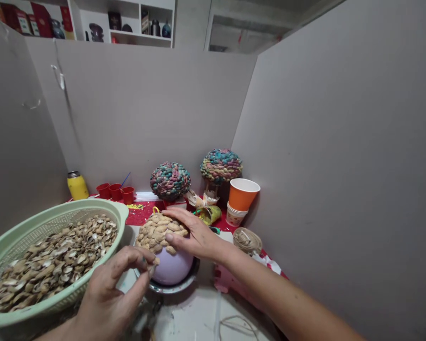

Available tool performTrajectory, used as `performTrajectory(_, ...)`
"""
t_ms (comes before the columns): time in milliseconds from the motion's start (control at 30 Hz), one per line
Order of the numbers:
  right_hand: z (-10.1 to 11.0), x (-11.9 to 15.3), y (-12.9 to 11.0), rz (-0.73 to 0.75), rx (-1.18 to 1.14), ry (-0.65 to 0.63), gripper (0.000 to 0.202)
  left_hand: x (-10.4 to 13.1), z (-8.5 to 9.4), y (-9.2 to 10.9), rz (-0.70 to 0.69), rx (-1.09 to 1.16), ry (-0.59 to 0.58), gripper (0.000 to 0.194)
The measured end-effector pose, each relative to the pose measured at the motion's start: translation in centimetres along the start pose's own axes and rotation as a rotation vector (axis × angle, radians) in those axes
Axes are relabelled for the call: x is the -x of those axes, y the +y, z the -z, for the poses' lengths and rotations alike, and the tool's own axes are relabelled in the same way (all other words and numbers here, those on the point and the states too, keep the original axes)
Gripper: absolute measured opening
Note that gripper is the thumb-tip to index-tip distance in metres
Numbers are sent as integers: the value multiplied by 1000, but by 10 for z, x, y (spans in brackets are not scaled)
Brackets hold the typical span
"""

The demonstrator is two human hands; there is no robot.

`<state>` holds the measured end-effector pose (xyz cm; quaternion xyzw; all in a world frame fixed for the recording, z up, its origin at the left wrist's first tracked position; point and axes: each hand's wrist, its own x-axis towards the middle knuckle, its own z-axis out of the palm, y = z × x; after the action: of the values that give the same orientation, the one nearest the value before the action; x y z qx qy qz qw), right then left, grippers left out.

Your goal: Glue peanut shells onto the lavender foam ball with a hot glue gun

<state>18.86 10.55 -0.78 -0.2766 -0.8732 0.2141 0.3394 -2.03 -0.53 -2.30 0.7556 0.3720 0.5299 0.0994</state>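
Observation:
A lilac balloon [173, 267], its upper part covered with overlapping peanut shells [159, 231], rests in a round metal bowl [179, 287]. My right hand [191, 232] holds the balloon from its upper right, fingers stretched over the shells and thumb pressed against their lower edge. At the lower left of the balloon, my left hand [119, 282] is closed in a pinch on a small piece of peanut shell [156, 261]. Its fingertips partly hide that piece. Left of my hands is a pale green basket [122, 215] of loose shell halves [67, 255].
Behind stand two colourful shell-covered domes [170, 181], red cups [115, 191], a yellow bottle [77, 185] and a tipped green cup [210, 215]. An orange paper cup [242, 195] and a twine ball [247, 240] are at right. Grey panels [145, 104] enclose the table.

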Motion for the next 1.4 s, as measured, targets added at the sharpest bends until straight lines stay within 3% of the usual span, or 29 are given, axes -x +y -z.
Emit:
performTrajectory(233, -4, -3, -1, -86, -37, 112, 37, -5, -2, 0, -104, -189, -27, 20)
performTrajectory(567, -8, -1, -1, -115, -38, 152, 39, -10, -15, -4, -153, -301, -32, 18)
performTrajectory(1400, -12, 2, 0, -89, -19, 186, 40, -11, -18, -7, -321, -446, 8, 14)
